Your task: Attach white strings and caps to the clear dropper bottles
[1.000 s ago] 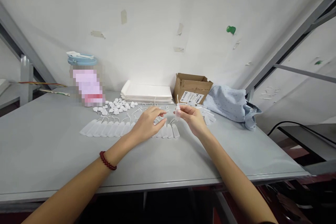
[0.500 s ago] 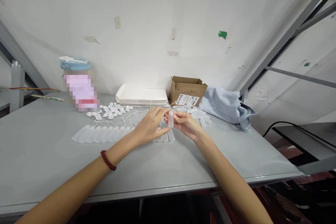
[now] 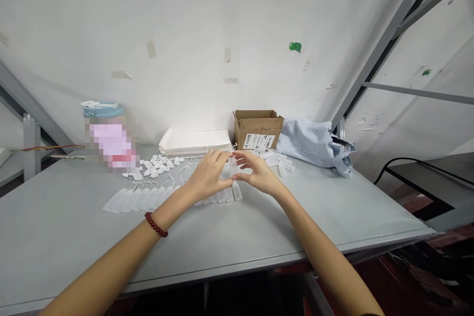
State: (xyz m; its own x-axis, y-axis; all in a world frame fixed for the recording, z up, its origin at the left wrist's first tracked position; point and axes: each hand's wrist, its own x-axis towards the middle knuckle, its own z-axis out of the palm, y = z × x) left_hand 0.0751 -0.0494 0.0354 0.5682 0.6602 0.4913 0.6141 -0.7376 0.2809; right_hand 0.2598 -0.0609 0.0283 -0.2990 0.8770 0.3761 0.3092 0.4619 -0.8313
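Taking the hands as the centre of the dial, the grey metal-look desk (image 3: 237, 232) spreads all round. The pale blue dotted cloth (image 3: 311, 145) lies crumpled between two and three o'clock. The flat stack of white sheets (image 3: 196, 141) sits at ten, and the open brown cardboard box (image 3: 255, 131) at one.

The left hand (image 3: 207, 173) has closed in from the side until it faces the right hand (image 3: 261, 173) fingertip to fingertip. The right grip is clamped, thumb and fingers, on the small translucent plastic tube (image 3: 233, 168); whether the left grip presses on it too, I cannot tell. That tube stands roughly upright above the desk between both hands, so it looks to be in two-handed handling now.

The row of flat translucent tubes with white cords (image 3: 135, 200) runs from eight to about six o'clock, its right end just beneath the hands. The heap of small white pieces (image 3: 157, 165) lies at nine. A thin white cord (image 3: 234, 146) shows just above the held tube, at twelve.
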